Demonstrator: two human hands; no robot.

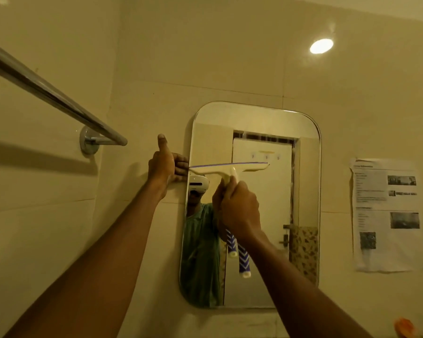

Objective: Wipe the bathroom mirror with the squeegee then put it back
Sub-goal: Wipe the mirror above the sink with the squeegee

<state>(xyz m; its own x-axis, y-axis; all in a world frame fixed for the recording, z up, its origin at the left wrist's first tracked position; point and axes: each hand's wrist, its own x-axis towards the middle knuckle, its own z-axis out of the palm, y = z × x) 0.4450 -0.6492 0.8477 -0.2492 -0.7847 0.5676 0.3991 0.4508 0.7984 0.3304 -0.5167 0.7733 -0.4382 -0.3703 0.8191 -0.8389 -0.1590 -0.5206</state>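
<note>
Right hand point(237, 211) up front, fingers wrapped tight round the squeegee point(230, 170) handle, blade flat on the mirror point(254, 118) halfway up, left hand point(163, 164) gripping the mirror's edge with thumb raised, so mid-wipe by the looks, lower glass and return pending.

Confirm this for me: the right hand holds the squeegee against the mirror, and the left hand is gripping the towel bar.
Not quite. The head view shows the right hand holding the squeegee against the mirror, but the left hand is not on the towel bar. It rests at the mirror's left edge, thumb up, apart from the bar's end.
</note>
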